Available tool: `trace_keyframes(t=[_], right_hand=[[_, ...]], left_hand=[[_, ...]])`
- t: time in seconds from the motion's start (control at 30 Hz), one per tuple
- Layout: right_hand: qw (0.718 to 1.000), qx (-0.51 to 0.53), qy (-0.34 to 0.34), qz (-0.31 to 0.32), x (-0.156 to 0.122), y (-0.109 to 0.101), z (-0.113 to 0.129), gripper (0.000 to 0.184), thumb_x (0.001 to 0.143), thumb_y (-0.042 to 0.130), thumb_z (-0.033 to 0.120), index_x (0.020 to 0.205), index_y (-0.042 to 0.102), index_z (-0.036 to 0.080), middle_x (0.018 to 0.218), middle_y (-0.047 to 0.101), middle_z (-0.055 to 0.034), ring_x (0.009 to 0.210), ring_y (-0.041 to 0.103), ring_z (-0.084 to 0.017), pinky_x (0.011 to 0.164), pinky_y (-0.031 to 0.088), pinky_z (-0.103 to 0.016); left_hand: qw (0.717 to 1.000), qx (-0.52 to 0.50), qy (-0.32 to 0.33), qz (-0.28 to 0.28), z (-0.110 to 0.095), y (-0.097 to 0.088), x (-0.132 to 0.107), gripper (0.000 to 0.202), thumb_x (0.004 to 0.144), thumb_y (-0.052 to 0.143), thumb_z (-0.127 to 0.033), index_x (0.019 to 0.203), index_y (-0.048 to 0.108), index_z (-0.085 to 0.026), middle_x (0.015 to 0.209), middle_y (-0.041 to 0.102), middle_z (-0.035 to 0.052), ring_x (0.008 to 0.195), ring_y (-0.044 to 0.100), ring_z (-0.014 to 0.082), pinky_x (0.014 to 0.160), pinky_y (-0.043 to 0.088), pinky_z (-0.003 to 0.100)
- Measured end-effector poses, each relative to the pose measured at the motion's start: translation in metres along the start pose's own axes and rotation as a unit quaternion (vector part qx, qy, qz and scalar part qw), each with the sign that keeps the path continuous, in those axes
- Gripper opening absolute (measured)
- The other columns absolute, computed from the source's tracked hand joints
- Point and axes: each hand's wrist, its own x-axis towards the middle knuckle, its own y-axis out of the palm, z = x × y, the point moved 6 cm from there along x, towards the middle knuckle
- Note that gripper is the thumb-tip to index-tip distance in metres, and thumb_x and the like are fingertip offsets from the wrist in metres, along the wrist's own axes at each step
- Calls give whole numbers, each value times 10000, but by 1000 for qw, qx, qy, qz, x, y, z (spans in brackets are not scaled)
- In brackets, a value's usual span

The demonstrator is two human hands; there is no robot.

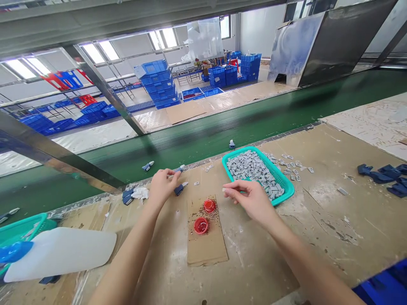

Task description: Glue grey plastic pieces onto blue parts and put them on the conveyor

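Part at tips of left fingers

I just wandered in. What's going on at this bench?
A person works with bare hands at a bench beside a green belt. The left hand reaches to a dark blue piece at the belt's near edge; whether it grips it is hard to tell. The right hand seems to pinch a small pale piece beside a teal basket of grey pieces. Between the arms, two red cups sit on cardboard.
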Motion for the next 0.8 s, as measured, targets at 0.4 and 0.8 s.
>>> trace_keyframes(t=[0.4,0.8], right_hand=[[997,-75,13,-18,0,48,-26,112,787,646,277,748,664,173,705,701,-34,641,645,-170,605,488,-269],[998,-29,58,-18,4,48,-38,207,743,677,352,723,639,149,703,683,-66,656,626,-187,593,458,-273]], left_hand=[[989,-141,-34,-24,-3,-11,3,369,819,500,-295,1132,603,-128,1116,635,151,997,620,273,869,485,391],[764,-625,-160,-13,-34,-18,-126,389,607,804,-215,963,648,-201,1015,702,46,972,646,179,911,489,278]])
